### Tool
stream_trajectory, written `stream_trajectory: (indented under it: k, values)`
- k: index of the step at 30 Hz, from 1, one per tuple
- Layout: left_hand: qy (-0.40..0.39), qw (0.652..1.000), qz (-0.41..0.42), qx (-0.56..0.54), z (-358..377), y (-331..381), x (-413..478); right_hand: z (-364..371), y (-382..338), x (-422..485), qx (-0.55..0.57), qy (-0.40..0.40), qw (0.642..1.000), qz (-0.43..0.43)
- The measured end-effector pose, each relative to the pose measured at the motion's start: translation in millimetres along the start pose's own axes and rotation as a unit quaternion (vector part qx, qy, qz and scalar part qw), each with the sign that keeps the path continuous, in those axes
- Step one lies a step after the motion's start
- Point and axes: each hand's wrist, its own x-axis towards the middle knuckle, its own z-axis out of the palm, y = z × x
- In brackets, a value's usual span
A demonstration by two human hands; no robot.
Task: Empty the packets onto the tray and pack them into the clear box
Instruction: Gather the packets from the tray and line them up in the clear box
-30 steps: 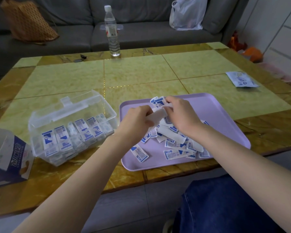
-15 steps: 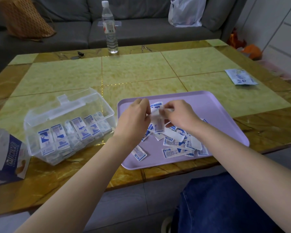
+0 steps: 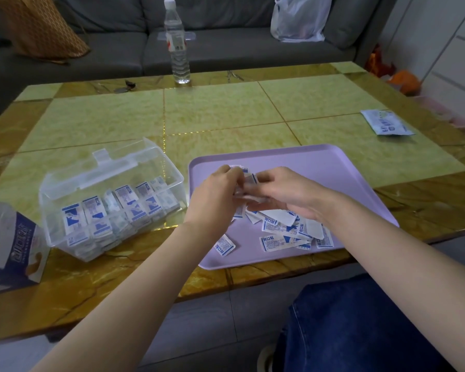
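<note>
Packets (image 3: 285,233) are heaped on the near half of the tray (image 3: 333,167). The clear box (image 3: 113,200) is placed just left of the tray, a carton (image 3: 11,245) farther left. A bottle (image 3: 178,49) is stood well behind the tray; a pouch (image 3: 385,122) is laid behind it, rightward.

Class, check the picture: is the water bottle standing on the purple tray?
No, the water bottle stands upright on the table's far edge, apart from the purple tray.

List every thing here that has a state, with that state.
clear box, lid open, partly filled
tray, bears loose packets
left hand, grips a packet stack
right hand, pinches the same stack
packet stack, held between both hands
water bottle, upright, capped
</note>
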Motion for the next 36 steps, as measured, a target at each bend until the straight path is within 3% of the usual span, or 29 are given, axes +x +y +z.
stream_trajectory:
  k: [5,8,10,15,20,25,30,36]
  values:
    - [-0.061,0.993,-0.006,-0.102,6.7,-3.0,-2.7,-0.3,12.7,3.0,-0.121,0.049,0.991,-0.006]
    - [-0.119,0.988,0.001,-0.099,12.7,-9.2,-5.8,-5.0,17.8,5.8,-0.137,0.079,0.987,-0.016]
    - [-0.116,0.989,0.011,-0.091,13.8,-11.5,-7.8,-8.6,21.4,8.3,-0.187,0.085,0.979,-0.020]
    - [0.001,0.999,0.020,0.027,9.5,-11.8,-6.4,-9.8,28.9,10.9,-0.271,0.097,0.956,-0.048]
    - [-0.082,0.980,0.063,0.168,16.1,-8.2,-2.9,-2.2,32.6,3.6,-0.346,0.108,0.924,-0.123]
    - [-0.095,0.986,0.046,0.131,23.7,-8.9,-10.9,1.2,47.5,-1.3,-0.435,0.069,0.891,-0.110]
    - [-0.127,0.987,0.029,0.097,22.5,-9.4,-16.9,7.6,49.4,-7.6,-0.395,0.086,0.905,-0.134]
    - [-0.139,0.990,-0.012,0.025,20.3,-12.3,-17.5,9.8,44.7,-2.7,-0.392,0.150,0.893,-0.164]
